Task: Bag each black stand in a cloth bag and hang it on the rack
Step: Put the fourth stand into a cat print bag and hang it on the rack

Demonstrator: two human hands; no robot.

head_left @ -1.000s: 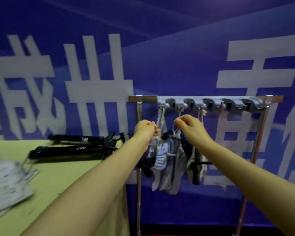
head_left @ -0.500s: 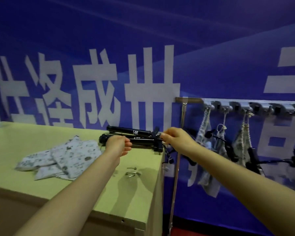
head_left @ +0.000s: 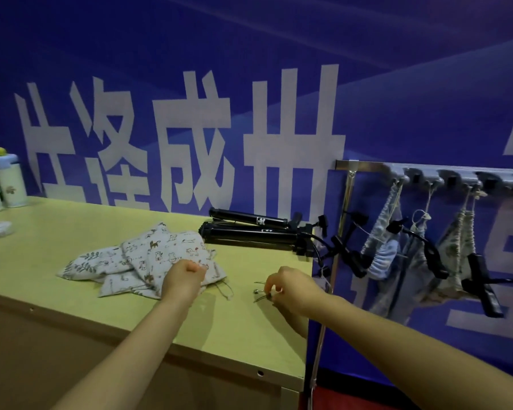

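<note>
Left hand (head_left: 182,279), curled closed, rests on the cloth bags (head_left: 148,258) mid-table (head_left: 71,232); right hand (head_left: 290,288) pinches small metal clips (head_left: 261,292) near the right edge, black stands (head_left: 255,232) at the back corner.

Dim, blue-tinted indoor light, no hard glare. Soft shadows fall under both forearms on the pale yellow-green wooden tabletop (head_left: 71,232). Wide-angle bending shows at the frame edges. Right of that tabletop, the grey hook rail on the metal rack (head_left: 456,176) is motion-smeared.
</note>
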